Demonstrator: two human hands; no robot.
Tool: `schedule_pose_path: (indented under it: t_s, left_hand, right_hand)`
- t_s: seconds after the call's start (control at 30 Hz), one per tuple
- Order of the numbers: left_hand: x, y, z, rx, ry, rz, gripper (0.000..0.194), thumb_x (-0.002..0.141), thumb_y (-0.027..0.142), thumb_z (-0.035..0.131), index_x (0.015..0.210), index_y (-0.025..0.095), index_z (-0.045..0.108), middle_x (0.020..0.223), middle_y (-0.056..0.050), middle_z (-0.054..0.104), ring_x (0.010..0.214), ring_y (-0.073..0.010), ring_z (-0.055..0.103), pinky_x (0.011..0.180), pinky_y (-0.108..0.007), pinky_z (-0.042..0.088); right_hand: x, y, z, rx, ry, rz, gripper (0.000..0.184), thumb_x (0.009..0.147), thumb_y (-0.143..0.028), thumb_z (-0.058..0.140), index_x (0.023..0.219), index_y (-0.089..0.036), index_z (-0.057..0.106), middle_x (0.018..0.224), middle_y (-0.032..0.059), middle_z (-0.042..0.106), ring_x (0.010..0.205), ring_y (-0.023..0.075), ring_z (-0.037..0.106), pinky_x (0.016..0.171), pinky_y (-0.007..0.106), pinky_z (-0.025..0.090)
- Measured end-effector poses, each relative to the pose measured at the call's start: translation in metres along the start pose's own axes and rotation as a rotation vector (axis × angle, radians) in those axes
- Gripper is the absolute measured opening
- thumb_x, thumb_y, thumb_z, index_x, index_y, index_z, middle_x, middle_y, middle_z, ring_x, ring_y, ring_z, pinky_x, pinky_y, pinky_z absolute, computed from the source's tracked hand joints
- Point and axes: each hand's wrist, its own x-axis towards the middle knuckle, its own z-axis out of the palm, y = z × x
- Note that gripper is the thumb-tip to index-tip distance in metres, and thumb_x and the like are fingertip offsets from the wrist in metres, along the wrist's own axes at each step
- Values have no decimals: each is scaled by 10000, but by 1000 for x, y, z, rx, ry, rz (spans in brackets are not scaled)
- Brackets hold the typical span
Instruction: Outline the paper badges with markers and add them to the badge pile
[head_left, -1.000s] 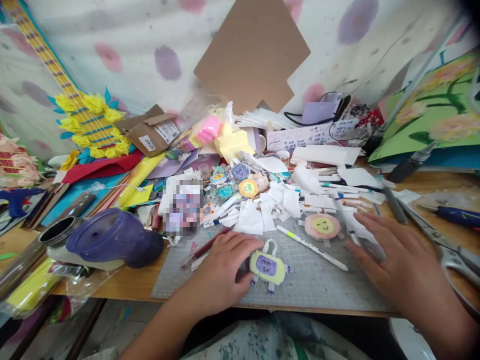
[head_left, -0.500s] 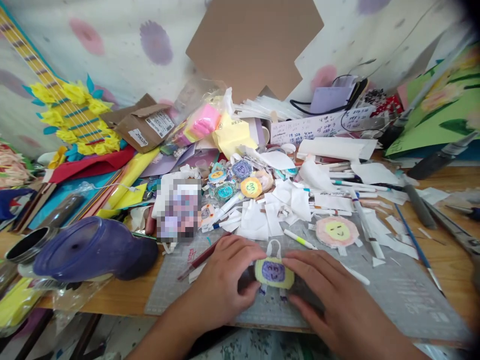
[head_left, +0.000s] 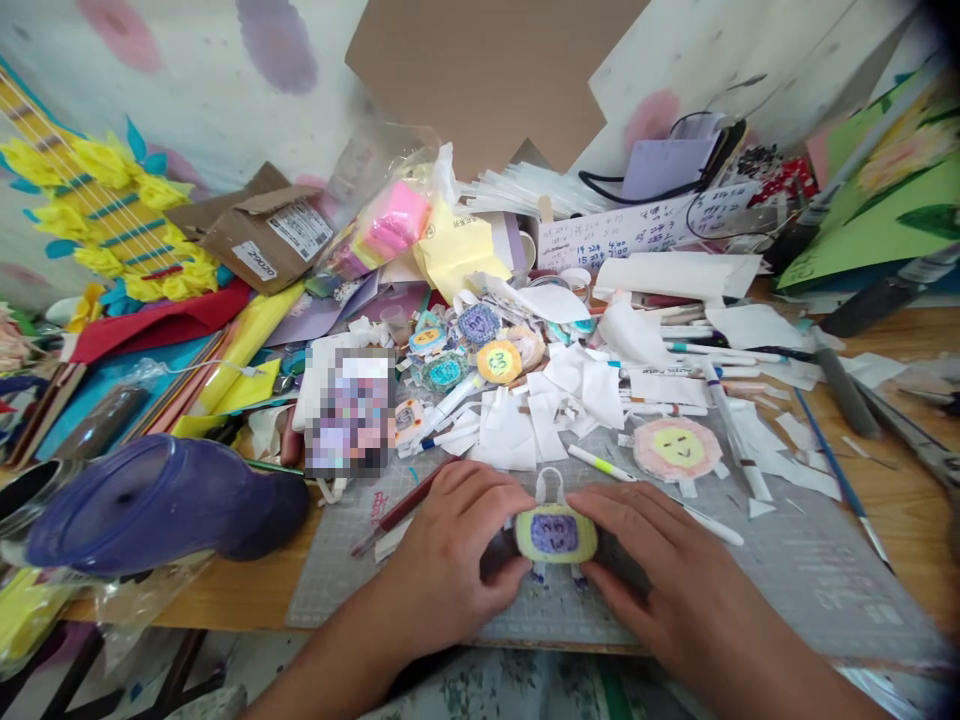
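Between my two hands is a small yellow paper figure (head_left: 524,540) with a purple square face, a white loop on top and two little legs with purple ends. My left hand (head_left: 457,550) pinches its left side between thumb and fingers. On the other side, my right hand (head_left: 652,565) grips the right edge the same way. The figure is held upright over a grey cutting mat (head_left: 525,615), its face toward me. Just beyond my right hand lies a pink paper flower (head_left: 645,447) with a yellow smiling face.
White paper scraps (head_left: 506,430) and several markers (head_left: 600,462) cover the mat's far side. Small paper faces (head_left: 499,361) pile up behind. A purple jar (head_left: 172,500) stands at left, scissors (head_left: 911,440) lie at right, and a cardboard box (head_left: 262,230) sits at the back.
The view has shifted slightly. The yellow figure is tilted a bit more upright, so its face and legs show more clearly. Both hands keep their hold on it.
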Motion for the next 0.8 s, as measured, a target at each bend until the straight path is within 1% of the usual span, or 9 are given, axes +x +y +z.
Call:
schedule_pose_path:
  t_s: [0.17,0.37,0.53,0.7,0.8]
  left_hand:
    - [1,-2,-3,-51,-20,-37,392,709,133,704,1050,224,533,1021,-10,622,975,-201,513,898,-362,378]
    - [4,-3,-5,-107,-46,-57,241,763,148,652,982,216,579,919,-13,641,928,-207,525,844,-360,392]
    - [7,-4,-5,-107,-54,-36,222,771,130,637,970,212,583,895,-9,655,887,-192,545,839,-350,397]
    - [6,-6,-4,-77,-66,1,179,803,155,636,966,213,587,911,-9,664,877,-185,558,852,-351,396]
    - [5,-6,-4,-62,-56,7,167,811,163,632,968,207,596,909,-15,666,879,-187,561,849,-350,399]
  right_hand:
    - [-3,3,1,-13,11,8,410,865,-106,494,1248,-243,445,1119,43,632,1019,195,579,874,358,513]
    - [-4,7,-1,9,-7,7,413,854,-98,494,1247,-224,466,1124,59,632,1029,198,583,887,359,516]
    - [-2,6,-2,41,-34,34,418,844,-115,514,1243,-235,475,1115,63,634,1026,215,587,880,378,520]
    - [-4,5,-6,66,-12,102,456,806,-107,511,1230,-273,489,1224,81,554,1149,240,525,956,430,480]
    - [-6,7,-10,129,3,158,501,779,-85,495,1236,-289,475,1280,65,508,1225,213,468,1010,407,444]
